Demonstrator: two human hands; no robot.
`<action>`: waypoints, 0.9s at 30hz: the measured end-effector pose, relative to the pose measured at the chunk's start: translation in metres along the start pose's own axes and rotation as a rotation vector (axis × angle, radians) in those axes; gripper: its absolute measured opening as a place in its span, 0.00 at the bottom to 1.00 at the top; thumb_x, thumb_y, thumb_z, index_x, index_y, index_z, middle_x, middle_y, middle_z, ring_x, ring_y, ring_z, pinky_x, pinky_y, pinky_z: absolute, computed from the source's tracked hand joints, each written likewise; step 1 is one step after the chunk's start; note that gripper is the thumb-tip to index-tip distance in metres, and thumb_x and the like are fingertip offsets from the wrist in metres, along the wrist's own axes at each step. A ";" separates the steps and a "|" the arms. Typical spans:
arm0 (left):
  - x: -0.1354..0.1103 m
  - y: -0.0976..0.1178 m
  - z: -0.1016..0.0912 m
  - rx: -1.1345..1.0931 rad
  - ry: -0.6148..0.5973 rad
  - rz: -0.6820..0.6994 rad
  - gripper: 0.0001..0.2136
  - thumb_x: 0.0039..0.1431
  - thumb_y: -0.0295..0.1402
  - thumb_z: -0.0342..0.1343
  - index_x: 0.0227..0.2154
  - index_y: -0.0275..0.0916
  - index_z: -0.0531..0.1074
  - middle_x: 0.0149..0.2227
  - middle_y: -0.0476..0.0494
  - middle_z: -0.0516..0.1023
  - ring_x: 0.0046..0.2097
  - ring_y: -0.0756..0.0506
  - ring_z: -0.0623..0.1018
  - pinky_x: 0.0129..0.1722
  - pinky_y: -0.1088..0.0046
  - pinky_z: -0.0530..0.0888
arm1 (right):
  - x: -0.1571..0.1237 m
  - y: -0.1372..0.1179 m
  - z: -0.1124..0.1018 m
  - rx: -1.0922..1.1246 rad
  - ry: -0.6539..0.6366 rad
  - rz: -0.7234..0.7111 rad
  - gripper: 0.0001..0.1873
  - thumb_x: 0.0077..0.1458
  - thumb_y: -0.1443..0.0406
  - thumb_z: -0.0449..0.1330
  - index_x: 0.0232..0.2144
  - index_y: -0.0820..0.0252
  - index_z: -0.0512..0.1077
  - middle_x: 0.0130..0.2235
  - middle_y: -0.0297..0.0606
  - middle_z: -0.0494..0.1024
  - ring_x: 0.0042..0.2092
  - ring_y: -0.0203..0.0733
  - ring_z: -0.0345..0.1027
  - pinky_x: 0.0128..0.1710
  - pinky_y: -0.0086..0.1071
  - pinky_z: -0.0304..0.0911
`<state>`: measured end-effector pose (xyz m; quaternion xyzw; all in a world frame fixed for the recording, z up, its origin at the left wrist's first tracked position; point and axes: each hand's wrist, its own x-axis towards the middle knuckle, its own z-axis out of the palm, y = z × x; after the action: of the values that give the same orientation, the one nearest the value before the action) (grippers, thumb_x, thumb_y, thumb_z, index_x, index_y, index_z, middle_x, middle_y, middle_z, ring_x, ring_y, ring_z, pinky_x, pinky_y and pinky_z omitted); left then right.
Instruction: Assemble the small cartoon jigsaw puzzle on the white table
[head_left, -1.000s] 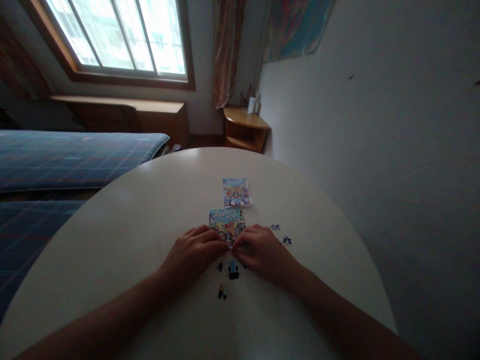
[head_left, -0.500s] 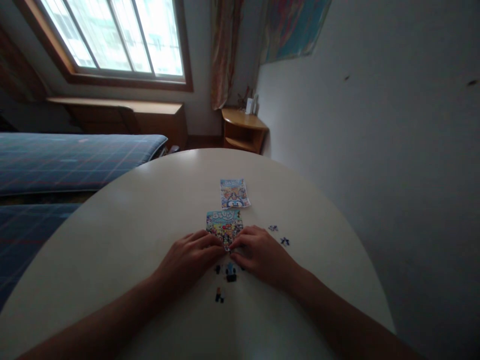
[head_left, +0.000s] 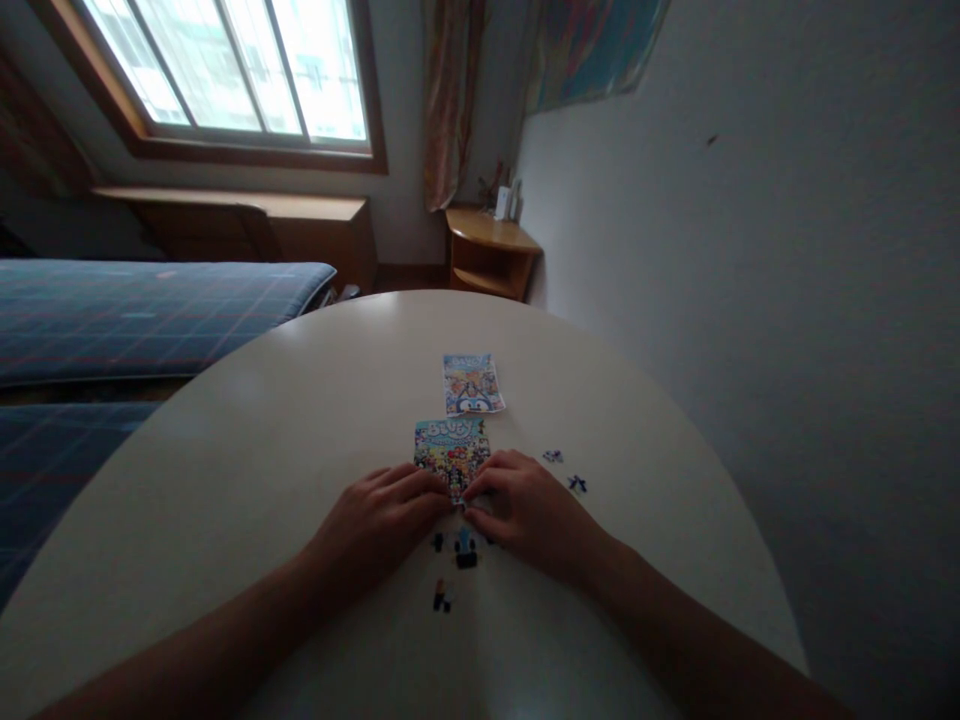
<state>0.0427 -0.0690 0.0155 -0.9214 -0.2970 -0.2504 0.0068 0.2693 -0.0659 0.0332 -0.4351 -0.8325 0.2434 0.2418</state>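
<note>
My left hand [head_left: 382, 515] and my right hand [head_left: 525, 505] meet over the lower edge of a colourful printed card [head_left: 450, 440]. Both have thumb and fingers pinched together, their tips nearly touching. Whatever sits between them is too small and hidden to name. Just below the fingertips lies a small blue and black block-like piece [head_left: 466, 547], with a little dark piece [head_left: 438, 542] to its left. Closer to me is an orange, white and black piece [head_left: 442, 597]. Right of my right hand lie two small clusters of parts, one pale [head_left: 553, 456] and one dark blue [head_left: 577, 484].
A printed packet [head_left: 472, 385] lies beyond the card on the round white table [head_left: 337, 400]. A plaid mattress [head_left: 150, 310] is at the left, a wall [head_left: 712, 300] at the right. A wooden corner cabinet [head_left: 491, 235] stands behind the table.
The view has shifted slightly, so the table things appear a little further right. Both hands keep nearly the same pinching pose, with only slight finger movement.
</note>
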 end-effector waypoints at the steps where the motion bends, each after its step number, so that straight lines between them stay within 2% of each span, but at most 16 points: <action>1: 0.000 0.000 0.000 0.001 -0.002 -0.003 0.11 0.71 0.31 0.47 0.37 0.40 0.74 0.39 0.46 0.81 0.38 0.45 0.79 0.38 0.67 0.76 | 0.000 0.000 0.000 -0.003 -0.003 -0.003 0.05 0.51 0.68 0.68 0.34 0.57 0.78 0.39 0.37 0.78 0.43 0.42 0.71 0.47 0.37 0.64; 15: 0.001 0.001 0.002 -0.001 0.010 -0.034 0.10 0.70 0.32 0.49 0.36 0.39 0.74 0.38 0.46 0.81 0.37 0.46 0.79 0.37 0.69 0.76 | 0.001 0.000 0.000 -0.037 -0.008 -0.001 0.06 0.51 0.67 0.68 0.35 0.55 0.79 0.39 0.37 0.79 0.44 0.43 0.71 0.47 0.39 0.63; 21: 0.005 0.005 0.001 -0.019 0.038 -0.031 0.07 0.70 0.32 0.51 0.41 0.40 0.74 0.36 0.46 0.80 0.37 0.45 0.78 0.38 0.68 0.75 | 0.001 -0.001 -0.001 -0.059 -0.025 0.006 0.05 0.52 0.67 0.68 0.34 0.55 0.79 0.40 0.37 0.79 0.45 0.44 0.71 0.48 0.40 0.61; 27: 0.004 0.002 0.004 0.016 0.051 -0.034 0.08 0.69 0.28 0.48 0.39 0.40 0.73 0.34 0.45 0.80 0.35 0.45 0.77 0.36 0.70 0.74 | 0.002 -0.001 0.001 -0.101 0.005 -0.036 0.06 0.51 0.67 0.68 0.34 0.53 0.79 0.39 0.36 0.80 0.44 0.44 0.72 0.46 0.40 0.59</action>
<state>0.0483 -0.0684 0.0144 -0.9094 -0.3143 -0.2717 0.0175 0.2673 -0.0648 0.0337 -0.4324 -0.8507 0.1958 0.2258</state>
